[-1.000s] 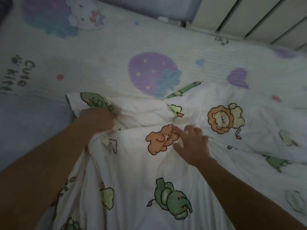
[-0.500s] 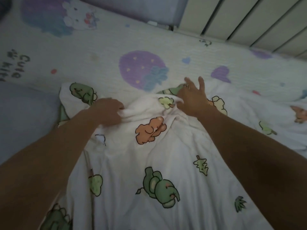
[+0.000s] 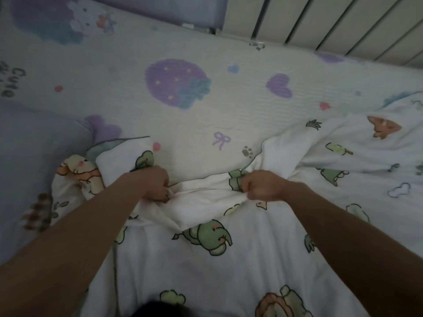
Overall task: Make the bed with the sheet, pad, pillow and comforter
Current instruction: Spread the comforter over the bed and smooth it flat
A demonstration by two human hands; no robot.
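White cotton bunched in both fists: gripping the comforter by its top hem, left hand clenched on one gathered fold, right hand clenched on another close beside it. Hem pulled into a ridge between them. Spread over the near side of the bed, animal prints up. Just beyond the comforter, lying flat, cream quilted pad with a purple strawberry. Left of the comforter, lavender fabric, pillow or sheet hard to say. Far beyond the comforter, pale slatted panel.
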